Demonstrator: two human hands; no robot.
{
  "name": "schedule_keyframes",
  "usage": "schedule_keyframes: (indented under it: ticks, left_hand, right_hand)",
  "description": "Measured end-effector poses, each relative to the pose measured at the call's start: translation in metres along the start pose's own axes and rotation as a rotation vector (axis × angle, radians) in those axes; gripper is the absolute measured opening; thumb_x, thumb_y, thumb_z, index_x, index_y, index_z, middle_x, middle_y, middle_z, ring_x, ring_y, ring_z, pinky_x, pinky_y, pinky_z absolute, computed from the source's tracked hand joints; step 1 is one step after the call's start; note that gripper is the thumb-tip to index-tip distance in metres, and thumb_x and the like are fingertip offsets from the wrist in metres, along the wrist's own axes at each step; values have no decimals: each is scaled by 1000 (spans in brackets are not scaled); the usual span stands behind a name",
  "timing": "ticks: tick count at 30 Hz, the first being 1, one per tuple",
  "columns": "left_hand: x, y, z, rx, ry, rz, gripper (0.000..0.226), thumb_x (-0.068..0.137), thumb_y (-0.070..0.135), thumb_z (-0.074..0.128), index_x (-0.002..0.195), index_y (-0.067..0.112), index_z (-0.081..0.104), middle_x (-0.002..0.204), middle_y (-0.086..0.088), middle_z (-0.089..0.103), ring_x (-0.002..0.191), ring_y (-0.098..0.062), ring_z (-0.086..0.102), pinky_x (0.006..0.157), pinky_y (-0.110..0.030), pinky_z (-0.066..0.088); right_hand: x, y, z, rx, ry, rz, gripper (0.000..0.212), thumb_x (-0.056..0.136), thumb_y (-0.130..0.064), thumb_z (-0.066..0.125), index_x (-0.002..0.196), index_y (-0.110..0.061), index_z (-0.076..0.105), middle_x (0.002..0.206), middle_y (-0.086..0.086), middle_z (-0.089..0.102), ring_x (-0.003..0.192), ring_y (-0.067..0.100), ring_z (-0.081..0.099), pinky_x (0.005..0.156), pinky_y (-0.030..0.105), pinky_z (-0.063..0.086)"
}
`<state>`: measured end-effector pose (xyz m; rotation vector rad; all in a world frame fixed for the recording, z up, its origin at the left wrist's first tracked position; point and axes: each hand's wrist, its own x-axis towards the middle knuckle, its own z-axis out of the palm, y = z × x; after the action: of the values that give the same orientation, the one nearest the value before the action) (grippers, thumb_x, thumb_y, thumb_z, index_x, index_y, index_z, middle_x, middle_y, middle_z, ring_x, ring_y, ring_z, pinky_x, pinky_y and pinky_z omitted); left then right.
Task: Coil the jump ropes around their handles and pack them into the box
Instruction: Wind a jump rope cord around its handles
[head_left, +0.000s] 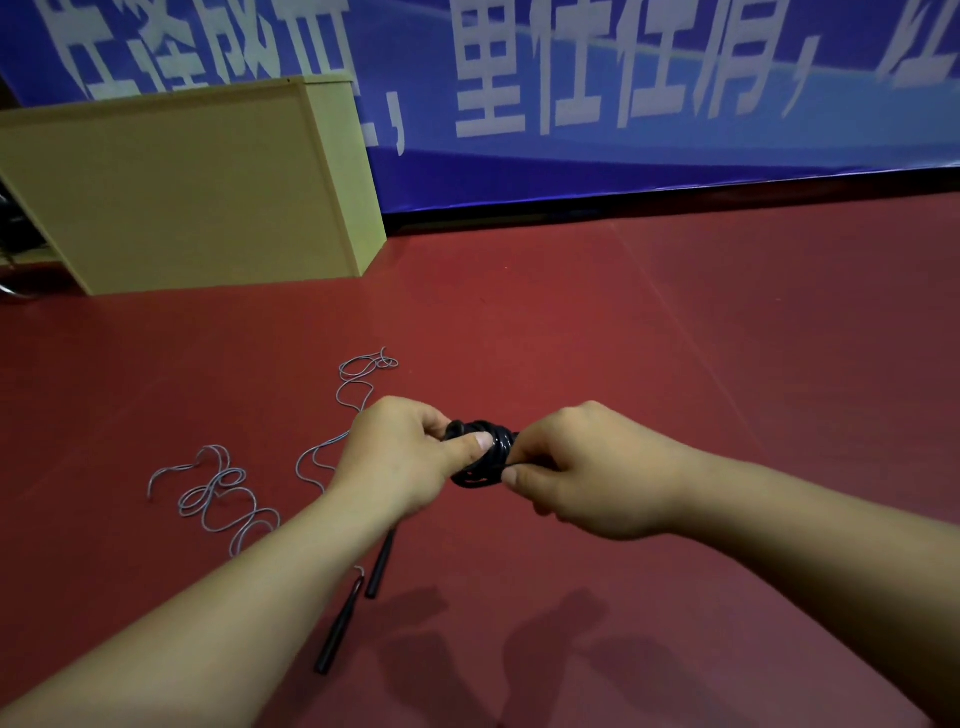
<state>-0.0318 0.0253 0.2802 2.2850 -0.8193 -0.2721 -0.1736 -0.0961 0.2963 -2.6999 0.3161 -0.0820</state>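
Observation:
A black jump rope bundle (485, 453), its cord coiled tightly round the handles, is held above the red floor between both hands. My left hand (402, 454) grips its left end, thumb pressed on the coils. My right hand (582, 467) pinches the right end with curled fingers. A second jump rope lies loose on the floor: its thin grey cord (223, 493) sprawls in loops at the left, and its two black handles (340, 626) lie below my left forearm. The handles inside the bundle are hidden by the coils.
A tall beige box or cabinet (197, 187) stands on the floor at the back left. A blue banner with white characters (623, 93) runs along the back wall. Red floor (727, 338) spreads to the right.

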Motion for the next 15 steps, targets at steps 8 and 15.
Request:
schedule_keyframes:
  ticks: [8,15]
  left_hand:
    - [-2,-3,5,106,-191,93,21,79,43,77,74,22,73,74,-3,72,57,-11,51,54,-25,37]
    - [-3,-3,9,-1,-328,132,14,89,27,70,80,16,73,70,-1,71,61,-13,58,70,-35,52]
  right_hand:
    - [-3,4,-13,-64,25,47,40,91,-50,55,68,-21,70,58,-7,67,53,4,62,51,25,48]
    - [0,10,-16,-4,144,88,28,84,-49,68,80,-22,73,69,-5,69,65,6,63,58,27,51]
